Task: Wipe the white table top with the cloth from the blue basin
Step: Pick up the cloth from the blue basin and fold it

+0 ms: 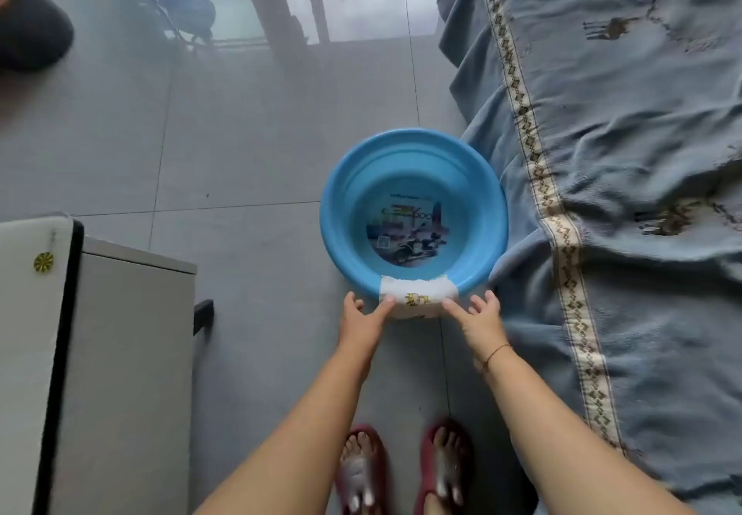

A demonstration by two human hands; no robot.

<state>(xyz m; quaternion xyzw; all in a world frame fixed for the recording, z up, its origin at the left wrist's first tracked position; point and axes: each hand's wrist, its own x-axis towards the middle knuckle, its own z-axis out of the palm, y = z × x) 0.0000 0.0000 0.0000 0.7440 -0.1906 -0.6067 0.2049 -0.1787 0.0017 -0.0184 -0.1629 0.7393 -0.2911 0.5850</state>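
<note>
A round blue basin (349, 193) stands on the grey tiled floor, with a printed picture on its bottom. A white cloth (417, 295) with a small yellow print hangs over the basin's near rim. My left hand (361, 320) touches the cloth's left end with spread fingers. My right hand (478, 320) touches its right end, fingers also apart. Neither hand has closed on the cloth. The white table top (24, 314) shows at the left edge, with a dark border and a yellow round sticker.
A bed with a blue-grey cover (626, 193) fills the right side, touching the basin. A grey cabinet panel (128, 354) stands beside the table. My feet in red sandals (401, 470) are at the bottom. A dark slipper (28, 24) lies top left.
</note>
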